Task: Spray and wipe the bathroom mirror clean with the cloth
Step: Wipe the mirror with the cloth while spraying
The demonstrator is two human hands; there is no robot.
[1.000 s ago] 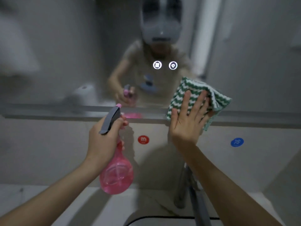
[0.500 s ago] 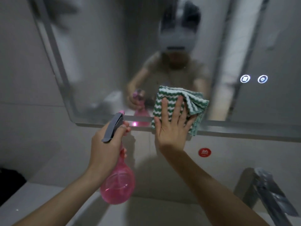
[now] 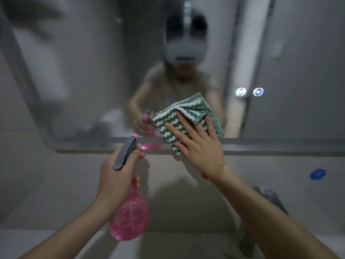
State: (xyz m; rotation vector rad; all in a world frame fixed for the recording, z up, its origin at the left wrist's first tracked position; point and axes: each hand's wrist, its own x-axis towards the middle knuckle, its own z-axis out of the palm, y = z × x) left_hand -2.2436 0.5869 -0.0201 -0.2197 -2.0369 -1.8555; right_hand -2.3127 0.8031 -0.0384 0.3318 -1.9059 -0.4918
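Over the last second the right hand (image 3: 200, 144) has worked the cloth (image 3: 183, 121) sideways along the bottom of the mirror (image 3: 84, 75), and the cloth now sits turned at an angle where half a second ago it lay squarer; that reads as a wiping stroke under way along the lower edge, not a finished pass. The hand lies flat with fingers spread and straight, pressing the cloth to the glass, one corner of the fabric folded over between the fingers. The cloth is green and white in wavy stripes, folded into a rough square with a green hem, its lower corner hanging past the mirror's bottom frame. Below that frame and to the left of the cloth, the left hand (image 3: 119, 172) grips the neck of the pink spray bottle (image 3: 128, 219), fingers curled round it under the grey trigger head, as before. The glass looks hazy, though blur may account for that.
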